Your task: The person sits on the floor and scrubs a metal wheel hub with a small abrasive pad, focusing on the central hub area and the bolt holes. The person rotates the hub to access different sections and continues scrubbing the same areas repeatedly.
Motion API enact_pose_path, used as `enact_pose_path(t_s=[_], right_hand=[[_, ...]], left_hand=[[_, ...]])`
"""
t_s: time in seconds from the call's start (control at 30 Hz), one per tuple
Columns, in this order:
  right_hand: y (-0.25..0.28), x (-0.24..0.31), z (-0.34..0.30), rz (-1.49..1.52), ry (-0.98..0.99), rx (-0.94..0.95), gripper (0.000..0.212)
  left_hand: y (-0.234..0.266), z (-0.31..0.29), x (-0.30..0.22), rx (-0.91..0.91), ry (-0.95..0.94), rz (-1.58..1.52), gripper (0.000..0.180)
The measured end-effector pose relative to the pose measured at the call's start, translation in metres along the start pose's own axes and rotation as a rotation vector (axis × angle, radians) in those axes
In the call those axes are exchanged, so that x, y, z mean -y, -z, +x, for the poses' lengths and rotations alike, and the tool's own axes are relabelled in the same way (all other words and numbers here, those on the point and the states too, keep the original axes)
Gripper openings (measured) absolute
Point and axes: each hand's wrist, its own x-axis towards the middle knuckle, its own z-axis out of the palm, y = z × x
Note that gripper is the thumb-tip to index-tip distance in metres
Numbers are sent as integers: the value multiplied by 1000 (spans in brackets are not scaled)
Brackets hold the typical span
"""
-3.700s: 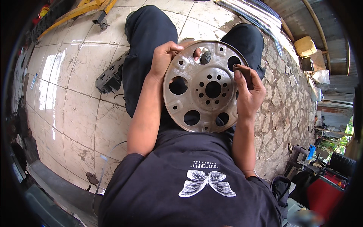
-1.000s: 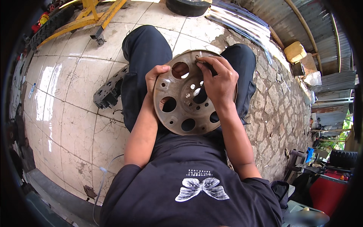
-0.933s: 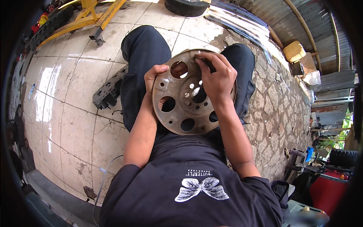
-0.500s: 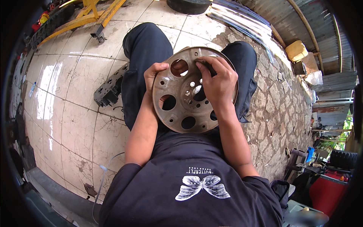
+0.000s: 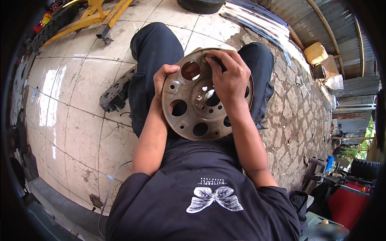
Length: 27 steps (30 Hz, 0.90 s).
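A round grey-brown steel flexplate (image 5: 194,91), with large round cutouts and smaller bolt holes, is tilted up between my knees in front of my stomach. My left hand (image 5: 164,79) grips its left rim, thumb on the front face; the other fingers are behind it, partly seen through the upper left cutout. At the top of the plate, my right hand (image 5: 232,76) has thumb and index finger pinched together against the face. Whatever they may hold is too small and hidden to name. The plate's right side is partly covered by this hand and forearm.
A dark metal casting with holes (image 5: 116,95) lies on the tiles by my left leg. A yellow metal frame (image 5: 90,24) stands far left, a dark tire-like round (image 5: 201,5) ahead. Rough stone paving lies right, with a yellow jerrycan (image 5: 315,54) and red machine (image 5: 349,205) beyond.
My right hand has slid slightly up and left across the plate, its pinched fingertips now nearer the top rim. My left hand keeps its grip, and the plate has hardly moved.
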Motion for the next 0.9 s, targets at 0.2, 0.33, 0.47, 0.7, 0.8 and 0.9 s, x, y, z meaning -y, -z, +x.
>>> enact_pose_path(t_s=[0.2,0.33,0.47,0.7,0.8,0.9], right_hand=[[4,2,0,-26,26,25,17],[2,5,6,-41,35,34,17],[12,6,-10,-36,-30,101,17],[4,5,-5,-52,23,68,16],[7,8,-15,-55,-5,83,16],[-3,4,0,-62,68,3,14]], left_hand=[[11,3,2,-16,-11,18,69],[9,2,0,17,18,24,73],[29,4,0,100,30,-66,76],[11,1,-1,-9,22,134,77],[13,2,0,1,31,77,76],[8,3,-2,70,64,3,75]])
